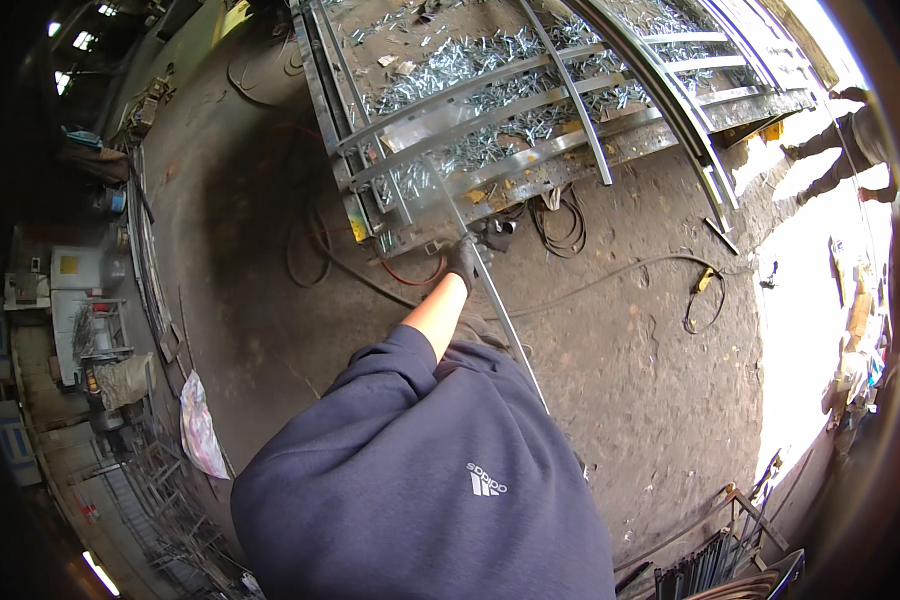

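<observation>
My left hand (461,263), in a dark glove, is closed round a long, narrow metal strip (502,318). The strip slants from the near edge of a low work table (440,232) down past the right side of my body. Its lower end disappears behind my dark sweatshirt. Just right of the glove is a black object (496,234) that I cannot make out. On the table, curved metal bars (490,85) cross straight ones, with many small, shiny metal pieces (530,110) scattered between and under them. My right hand is out of sight.
Cables (562,230) lie coiled on the floor by the table, and one runs right to a yellow-and-black piece (705,279). A white plastic bag (200,430) lies at left, near metal racks (160,500). Metal bars (700,570) stand at lower right. Bright sunlight falls along the right.
</observation>
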Motion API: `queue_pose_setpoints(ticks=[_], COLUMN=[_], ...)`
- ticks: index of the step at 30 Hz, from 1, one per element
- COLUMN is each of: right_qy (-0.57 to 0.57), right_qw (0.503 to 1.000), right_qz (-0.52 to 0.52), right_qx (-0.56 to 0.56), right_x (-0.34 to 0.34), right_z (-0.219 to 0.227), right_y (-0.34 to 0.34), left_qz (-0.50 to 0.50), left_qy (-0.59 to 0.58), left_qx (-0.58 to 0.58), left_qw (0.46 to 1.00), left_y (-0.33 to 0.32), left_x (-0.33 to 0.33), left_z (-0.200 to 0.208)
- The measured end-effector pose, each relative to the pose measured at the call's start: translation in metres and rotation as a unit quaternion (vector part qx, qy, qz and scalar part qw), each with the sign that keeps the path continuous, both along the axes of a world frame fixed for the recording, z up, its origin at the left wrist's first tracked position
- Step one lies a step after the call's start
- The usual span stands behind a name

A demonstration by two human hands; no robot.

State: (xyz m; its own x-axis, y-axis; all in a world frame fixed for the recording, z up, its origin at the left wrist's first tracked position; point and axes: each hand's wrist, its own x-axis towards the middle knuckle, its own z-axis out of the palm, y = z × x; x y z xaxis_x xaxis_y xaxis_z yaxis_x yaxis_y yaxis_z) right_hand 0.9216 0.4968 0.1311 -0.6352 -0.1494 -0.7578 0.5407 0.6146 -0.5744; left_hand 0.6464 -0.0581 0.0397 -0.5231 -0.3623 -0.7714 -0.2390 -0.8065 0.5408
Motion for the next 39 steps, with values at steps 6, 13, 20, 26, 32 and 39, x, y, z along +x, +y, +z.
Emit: queue_pose_setpoints(ticks=[6,13,20,26,32,39], right_qy=[-0.001,-0.03,-0.07,-0.107,-0.115,-0.124], right_qw=[0.999,0.987,0.986,0.979,0.975,0.978], right_qz=[-0.02,-0.147,-0.151,-0.155,-0.162,-0.167], right_qx=[-0.044,-0.064,-0.015,-0.075,-0.095,-0.027], right_x=[-0.002,0.007,-0.013,-0.013,-0.009,-0.025], right_z=[0.04,0.043,-0.042,-0.058,-0.063,-0.04], right_y=[-0.055,-0.082,-0.128,-0.127,-0.126,-0.116], left_qz=[-0.028,-0.068,-0.302,-0.345,-0.312,-0.353], left_qy=[0.009,0.036,-0.034,-0.063,-0.137,-0.118], left_qx=[-0.014,0.011,-0.094,-0.109,-0.1,-0.111], left_qw=[0.999,0.997,0.948,0.93,0.935,0.922], left_y=[-0.024,-0.035,-0.098,-0.151,-0.179,-0.199], left_x=[-0.005,0.006,0.032,0.071,0.095,0.096], left_z=[0.006,0.009,0.048,0.075,0.063,0.034])
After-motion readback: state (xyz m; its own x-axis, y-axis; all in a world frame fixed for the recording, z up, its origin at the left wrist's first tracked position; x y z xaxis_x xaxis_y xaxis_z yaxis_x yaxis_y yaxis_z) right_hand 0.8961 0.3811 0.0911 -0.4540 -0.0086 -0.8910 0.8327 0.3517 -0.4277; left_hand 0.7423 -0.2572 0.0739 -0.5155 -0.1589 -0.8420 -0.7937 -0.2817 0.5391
